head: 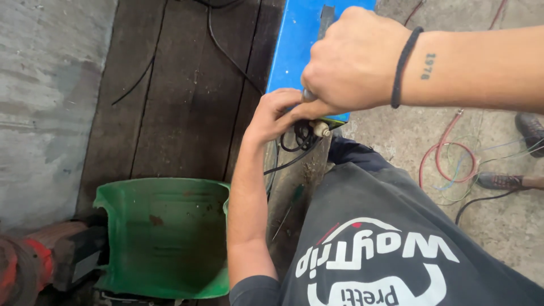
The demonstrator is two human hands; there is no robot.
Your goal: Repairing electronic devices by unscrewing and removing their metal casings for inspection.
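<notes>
My right hand (351,59) comes in from the right with a black band on its wrist. It is closed in a fist around a thin grey tool (307,95), of which only a short piece shows. The fist is pressed against the lower end of a blue metal box (292,45). My left hand (272,116) reaches up from below and curls against the box's lower corner, touching my right thumb. Its fingertips are hidden under the right hand. Just below both hands are black cables (297,141) and a small beige plug (321,129).
A green plastic cover (164,238) lies on the dark wooden boards at lower left, beside a red tool (28,266). A green-handled screwdriver (293,197) lies by my left forearm. Coloured wire loops (450,161) and two shoes (507,181) are on the concrete floor at right.
</notes>
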